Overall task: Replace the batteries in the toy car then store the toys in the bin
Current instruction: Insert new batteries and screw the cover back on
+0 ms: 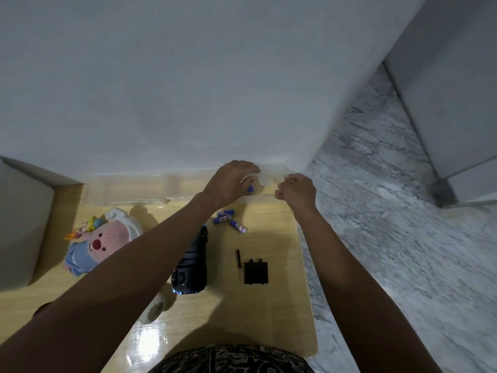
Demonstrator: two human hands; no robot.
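The black toy car (192, 262) lies on the wooden table (269, 319), partly hidden by my left forearm. Its black battery cover (256, 272) and a small screwdriver (239, 265) lie to its right. Three loose blue batteries (228, 219) lie behind the car. At the table's back, my left hand (232, 181) grips a clear plastic battery pack (265, 179) with a blue battery (251, 189) showing under the fingers. My right hand (295, 191) pinches the pack's right edge. The clear bin (126, 189) stands at the back left.
A pink plush toy (103, 240) in blue clothes lies left of the car. A white fluffy object (158, 305) peeks out under my left forearm. A grey block (18, 224) borders the table's left side, a white wall stands behind, and marble floor (390, 238) lies to the right.
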